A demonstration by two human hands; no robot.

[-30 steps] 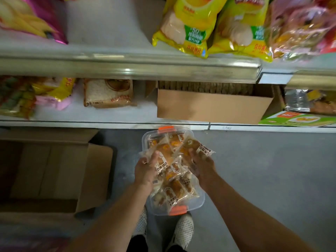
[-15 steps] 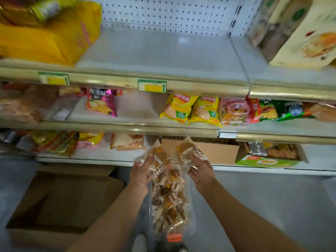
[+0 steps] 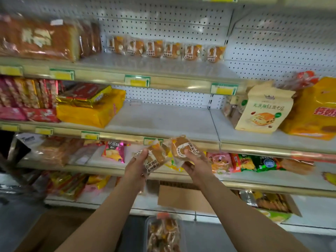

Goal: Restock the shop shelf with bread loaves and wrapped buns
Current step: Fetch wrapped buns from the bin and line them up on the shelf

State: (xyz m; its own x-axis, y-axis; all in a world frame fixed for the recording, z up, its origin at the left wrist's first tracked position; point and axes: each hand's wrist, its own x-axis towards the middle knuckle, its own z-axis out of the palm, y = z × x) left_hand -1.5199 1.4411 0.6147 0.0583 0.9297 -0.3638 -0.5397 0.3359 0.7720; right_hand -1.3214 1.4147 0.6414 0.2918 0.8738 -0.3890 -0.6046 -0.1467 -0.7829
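- A wrapped bun [image 3: 155, 157] is gripped in the left hand [image 3: 136, 167], with the thumb laid over the near edge of its clear wrapper.
- A second wrapped bun [image 3: 182, 147] is held in the right hand [image 3: 195, 165], the thumb pressed on its printed round label and the fingers curled beneath.
- Both buns are raised in front of the edge of the middle shelf [image 3: 163, 120], close together; whether they touch cannot be told.
- A row of six matching buns [image 3: 163, 49] is stood upright along the pegboard back of the upper shelf [image 3: 145, 66], beside bagged bread loaves [image 3: 40, 40] at the left.
- A clear plastic tub of buns [image 3: 163, 233] is seen on the floor between the forearms.
- A yellow packet [image 3: 91, 113] and a cream paper bag [image 3: 263, 113] are set at either side of the middle shelf.
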